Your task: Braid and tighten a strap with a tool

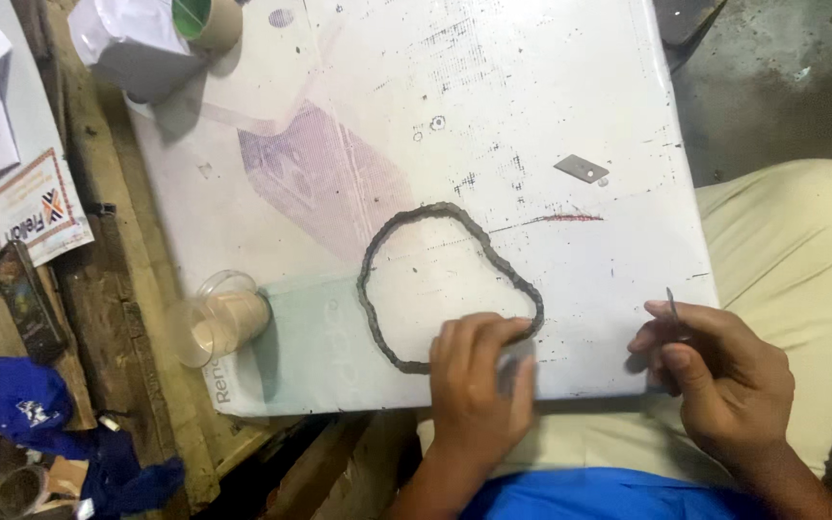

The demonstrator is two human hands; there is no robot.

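The left hand [479, 371] lies palm down at the near edge of the white board [493, 116], its fingertips pressing on the near right curve of a dark chain loop [377, 248]; it pins the chain rather than gripping it. The right hand [724, 376] sits off the board's near right corner, over the person's lap, fingers pinched around one thin dark metal tool [672, 310] whose tip points up and away.

There is one chain, lying flat as a closed, uneven ring in the middle of the board's near half, its far arc reaching toward the board's centre and its near arc close to the near edge. One small grey metal blade [582, 169] lies by the right edge, well apart from the chain, with a short red mark just nearer.

One clear plastic cup [223, 318] lies on its side at the board's left edge. One roll of tape [209, 19] rests at the far left corner. Left of the board, on the wooden bench [137, 327], lie one dark phone [26, 299] and one blue cap [26, 400].
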